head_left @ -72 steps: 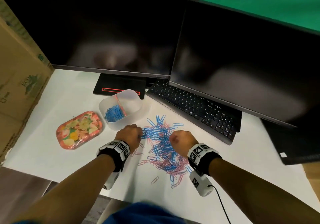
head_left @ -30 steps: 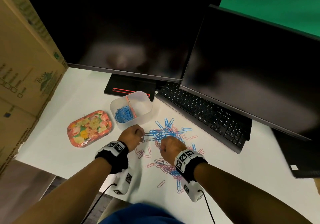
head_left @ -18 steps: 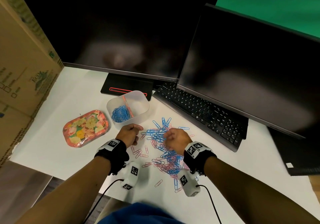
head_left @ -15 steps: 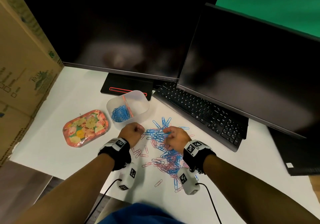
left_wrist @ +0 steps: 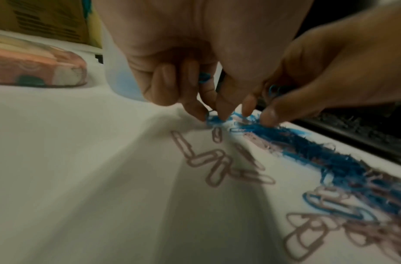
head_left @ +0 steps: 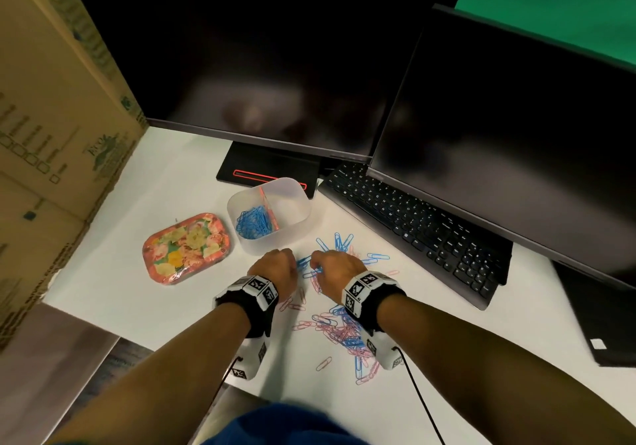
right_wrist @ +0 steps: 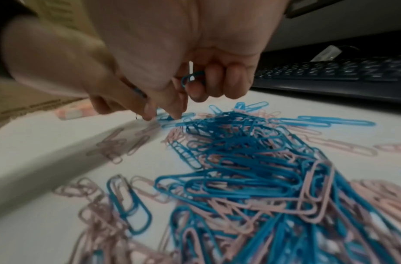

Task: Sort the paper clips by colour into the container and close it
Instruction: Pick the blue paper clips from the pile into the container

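Observation:
A translucent container (head_left: 292, 203) stands behind my hands, with blue paper clips (head_left: 254, 226) in its left compartment and a pink divider. Its floral lid (head_left: 187, 246) lies to its left. A mixed pile of blue and pink clips (head_left: 339, 329) is spread on the white table. My left hand (left_wrist: 208, 114) has its fingers curled over blue clips (left_wrist: 203, 79), and its fingertips touch blue clips on the table. Close beside it, my right hand (right_wrist: 163, 114) keeps a blue clip (right_wrist: 192, 76) in its curled fingers while thumb and forefinger pinch at the pile's far edge.
Two dark monitors (head_left: 275, 66) stand at the back, and a black keyboard (head_left: 413, 224) lies right of the pile. A cardboard box (head_left: 51, 117) walls the left side. A dark laptop (head_left: 602, 314) lies at the far right. The table's front edge runs under my forearms.
Both hands have drawn closer together at the pile's far edge near the container; the right hand shifted left toward the left one. The container and lid have not moved.

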Demonstrator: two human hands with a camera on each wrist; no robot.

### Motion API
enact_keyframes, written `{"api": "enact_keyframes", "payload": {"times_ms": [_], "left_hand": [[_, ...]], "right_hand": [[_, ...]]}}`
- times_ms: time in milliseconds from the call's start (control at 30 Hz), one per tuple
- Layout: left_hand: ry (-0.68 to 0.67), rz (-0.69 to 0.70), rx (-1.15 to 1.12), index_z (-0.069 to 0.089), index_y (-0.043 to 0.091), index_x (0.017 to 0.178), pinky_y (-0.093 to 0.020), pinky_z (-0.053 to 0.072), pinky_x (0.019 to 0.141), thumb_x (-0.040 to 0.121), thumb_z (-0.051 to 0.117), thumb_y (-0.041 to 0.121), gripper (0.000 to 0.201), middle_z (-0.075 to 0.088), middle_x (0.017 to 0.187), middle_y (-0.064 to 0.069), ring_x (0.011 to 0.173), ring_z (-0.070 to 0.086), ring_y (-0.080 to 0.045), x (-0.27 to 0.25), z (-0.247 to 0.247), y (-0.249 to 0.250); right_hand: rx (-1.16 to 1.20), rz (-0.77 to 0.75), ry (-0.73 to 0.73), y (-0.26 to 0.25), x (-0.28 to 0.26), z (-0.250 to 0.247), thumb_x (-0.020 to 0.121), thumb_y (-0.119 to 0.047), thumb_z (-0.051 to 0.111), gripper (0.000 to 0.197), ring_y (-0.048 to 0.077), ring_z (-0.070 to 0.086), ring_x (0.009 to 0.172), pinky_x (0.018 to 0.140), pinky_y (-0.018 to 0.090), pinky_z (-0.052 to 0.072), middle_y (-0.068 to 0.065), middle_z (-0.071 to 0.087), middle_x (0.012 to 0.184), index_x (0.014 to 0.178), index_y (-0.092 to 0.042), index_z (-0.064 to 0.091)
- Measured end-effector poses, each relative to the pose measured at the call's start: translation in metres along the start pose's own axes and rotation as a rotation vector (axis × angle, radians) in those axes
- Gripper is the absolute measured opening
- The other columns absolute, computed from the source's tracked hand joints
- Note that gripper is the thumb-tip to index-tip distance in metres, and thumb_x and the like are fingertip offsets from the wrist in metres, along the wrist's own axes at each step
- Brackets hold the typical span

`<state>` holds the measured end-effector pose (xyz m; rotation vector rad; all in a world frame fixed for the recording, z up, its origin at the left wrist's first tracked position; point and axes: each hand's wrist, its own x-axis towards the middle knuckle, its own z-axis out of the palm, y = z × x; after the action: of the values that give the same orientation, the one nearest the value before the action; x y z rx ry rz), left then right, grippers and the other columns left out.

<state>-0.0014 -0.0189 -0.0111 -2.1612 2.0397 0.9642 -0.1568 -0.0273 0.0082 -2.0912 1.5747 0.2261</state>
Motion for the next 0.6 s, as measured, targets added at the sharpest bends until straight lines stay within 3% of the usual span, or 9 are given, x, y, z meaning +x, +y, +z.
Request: {"api": "enact_keyframes", "payload": {"times_ms": [133, 267, 367, 433, 500, 600], "left_hand": [[0.059, 0.025, -0.175, 0.066, 0.015, 0.097, -0.030, 0.050, 0.081, 0.085, 0.054, 0.014, 0.017, 0.070, 0.098, -0.009, 0.095, 0.063, -0.029, -0.012, -0.006, -0.005], [0.081, -0.024, -0.316, 0.065, 0.018, 0.115, -0.021, 0.043, 0.087, 0.088, 0.048, 0.011, 0.032, 0.069, 0.107, -0.005, 0.102, 0.062, -0.024, -0.021, -0.010, -0.012], [-0.018, -0.047, -0.432, 0.071, 0.021, 0.096, -0.022, 0.040, 0.074, 0.090, 0.047, 0.012, 0.026, 0.064, 0.085, 0.005, 0.082, 0.057, -0.018, -0.025, -0.017, -0.008], [-0.090, -0.106, -0.579, 0.067, 0.018, 0.075, -0.024, 0.035, 0.058, 0.088, 0.046, 0.013, 0.025, 0.054, 0.066, 0.005, 0.061, 0.048, -0.015, -0.026, -0.025, -0.003], [-0.173, -0.200, -0.865, 0.054, 0.013, 0.063, -0.021, 0.021, 0.047, 0.085, 0.042, 0.010, 0.025, 0.041, 0.058, -0.001, 0.044, 0.030, -0.014, -0.027, -0.032, 0.000], [-0.204, -0.238, -1.235, 0.045, 0.014, 0.064, -0.019, 0.015, 0.047, 0.085, 0.037, 0.013, 0.022, 0.037, 0.057, -0.001, 0.044, 0.018, -0.013, -0.026, -0.044, 0.002]], "right_hand": [[-0.130, -0.054, -0.038, -0.004, 0.010, 0.005, 0.091, -0.013, 0.050, 0.030, 0.030, 0.057, 0.109, 0.087, 0.033, 0.047, 0.008, 0.058, 0.120, 0.119, -0.022, 0.058], [-0.209, -0.041, -0.046, -0.010, 0.015, 0.005, 0.089, -0.011, 0.053, 0.029, 0.031, 0.058, 0.108, 0.086, 0.035, 0.049, 0.010, 0.057, 0.119, 0.118, -0.014, 0.058], [-0.196, -0.008, -0.060, -0.013, 0.014, 0.005, 0.088, -0.010, 0.053, 0.032, 0.032, 0.057, 0.111, 0.090, 0.039, 0.049, 0.012, 0.053, 0.121, 0.121, -0.008, 0.053], [-0.077, 0.029, -0.052, -0.010, 0.012, 0.003, 0.091, -0.014, 0.049, 0.027, 0.030, 0.057, 0.109, 0.089, 0.038, 0.050, 0.011, 0.053, 0.118, 0.117, -0.009, 0.053], [0.121, 0.057, -0.026, -0.005, 0.008, 0.000, 0.092, -0.019, 0.045, 0.021, 0.027, 0.061, 0.097, 0.081, 0.031, 0.050, 0.009, 0.059, 0.105, 0.107, -0.010, 0.057], [0.533, 0.105, -0.016, -0.001, 0.004, -0.009, 0.090, -0.013, 0.050, 0.012, 0.018, 0.061, 0.071, 0.062, 0.023, 0.045, 0.007, 0.067, 0.084, 0.091, -0.014, 0.061]]}}
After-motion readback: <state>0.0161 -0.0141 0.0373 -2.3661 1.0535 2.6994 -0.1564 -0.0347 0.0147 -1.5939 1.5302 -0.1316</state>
